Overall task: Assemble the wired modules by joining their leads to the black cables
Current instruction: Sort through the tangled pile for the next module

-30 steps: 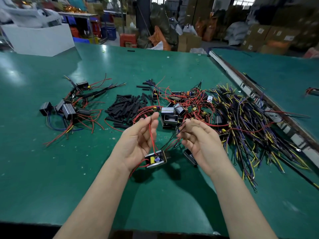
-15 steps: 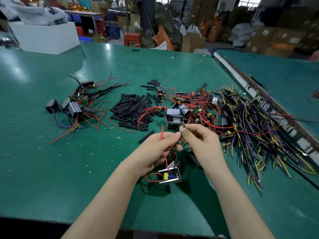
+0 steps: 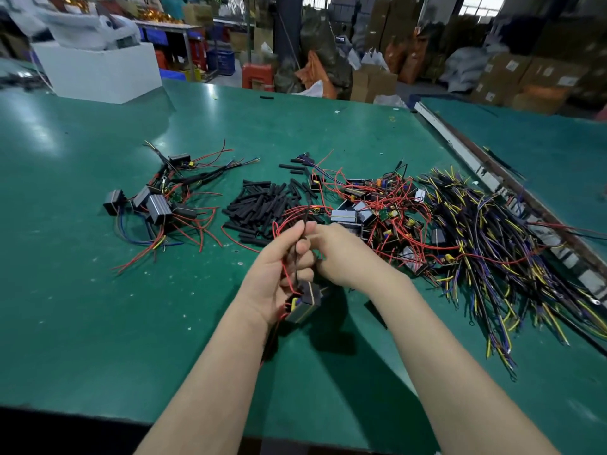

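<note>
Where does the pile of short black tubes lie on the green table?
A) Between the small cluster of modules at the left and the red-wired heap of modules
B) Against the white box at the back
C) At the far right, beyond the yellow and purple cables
A: the pile of short black tubes lies between the left cluster of modules and the red-wired heap of modules.

- A table (image 3: pixel 98 323) fills the view, with both hands meeting near its middle.
- A small module (image 3: pixel 305 305) hangs just below the left hand (image 3: pixel 279 274).
- Behind the hands lies a pile of short sleeves (image 3: pixel 262 205).
- Left of that sits a cluster of modules (image 3: pixel 154 205), possibly already joined.
- A heap of cables (image 3: pixel 492 244) spreads right.
</note>
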